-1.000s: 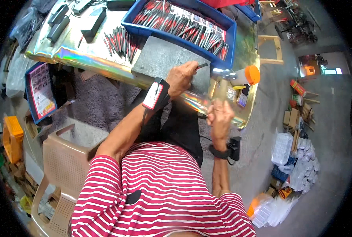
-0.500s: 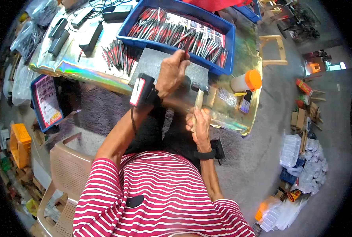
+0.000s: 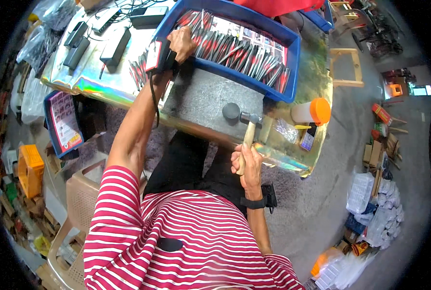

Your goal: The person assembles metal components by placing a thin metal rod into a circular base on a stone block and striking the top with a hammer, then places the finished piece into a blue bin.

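Observation:
My right hand (image 3: 248,164) grips the pale wooden handle of a hammer (image 3: 231,112) with a round black head. That head is over the near right part of a grey slab (image 3: 210,92) on the table. My left hand (image 3: 181,44) is at the left end of a blue tray (image 3: 247,79), its fingers curled downward. What they hold, if anything, is hidden. Rows of slim red, black and silver tools (image 3: 234,50) fill much of the tray. More of the same tools (image 3: 139,70) lie on the table left of the slab, partly behind my left forearm.
Right of the slab stand an orange-lidded jar (image 3: 312,111) and a small clear plastic bag (image 3: 285,130). Black boxes (image 3: 115,47) with cables lie on the table's left side. A plastic chair (image 3: 82,203) is at my left, and a wooden frame (image 3: 347,67) beyond the table's right edge.
My left hand has moved from above the slab, where it held a dark red tool, left and away to the tray. The hammer's black head now shows, lower over the slab's near right part.

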`<state>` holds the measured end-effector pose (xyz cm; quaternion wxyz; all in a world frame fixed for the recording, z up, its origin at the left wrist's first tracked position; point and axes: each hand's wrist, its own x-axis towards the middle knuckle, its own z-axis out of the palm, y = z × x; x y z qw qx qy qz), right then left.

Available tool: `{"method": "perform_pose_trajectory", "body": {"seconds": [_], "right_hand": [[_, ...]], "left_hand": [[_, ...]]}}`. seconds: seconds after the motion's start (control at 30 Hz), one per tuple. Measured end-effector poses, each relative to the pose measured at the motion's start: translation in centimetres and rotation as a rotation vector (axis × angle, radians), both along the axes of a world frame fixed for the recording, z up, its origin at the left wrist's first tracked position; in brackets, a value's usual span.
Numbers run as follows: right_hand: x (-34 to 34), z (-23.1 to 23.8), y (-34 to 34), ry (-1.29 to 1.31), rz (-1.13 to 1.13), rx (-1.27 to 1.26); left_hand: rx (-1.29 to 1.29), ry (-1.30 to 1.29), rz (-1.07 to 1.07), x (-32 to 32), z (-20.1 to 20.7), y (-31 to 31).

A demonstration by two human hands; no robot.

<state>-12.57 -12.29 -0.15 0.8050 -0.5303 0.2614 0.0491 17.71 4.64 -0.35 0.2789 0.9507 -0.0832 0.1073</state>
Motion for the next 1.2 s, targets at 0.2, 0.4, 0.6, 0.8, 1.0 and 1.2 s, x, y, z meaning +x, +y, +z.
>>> {"method": "perform_pose_trajectory", "body": {"seconds": [0.2,0.4,0.6,0.8,1.0,1.2], "right_hand": [[0.1,0.3,0.2,0.025,0.01,0.005],[0.0,0.0,0.1,0.01,0.004,-0.007],[0.0,0.0,0.0,0.0,0.024,-0.04],[0.3,-0.1,0.0,-0.037,0.039,-0.045],[0.4,-0.5,-0.6,-0.073,0.108,-0.07],[-0.6,-1.1,-0.7,-0.092,-0.009,-0.026]], "left_hand": [[0.066,-0.028,0.031,1.1,-4.0,1.7],[-0.107,-0.183,-0.046,0.5,-2.5,0.9],[-0.435,-0.408,-0.063,-3.7,0.0,3.6],[-0.515,-0.115,0.199,-12.2,-1.4,10.1],[-0.561,-0.101,0.222,-16.6,-4.7,10.7],[-0.504,-0.159,0.334,-15.2,-5.6,11.9]]}}
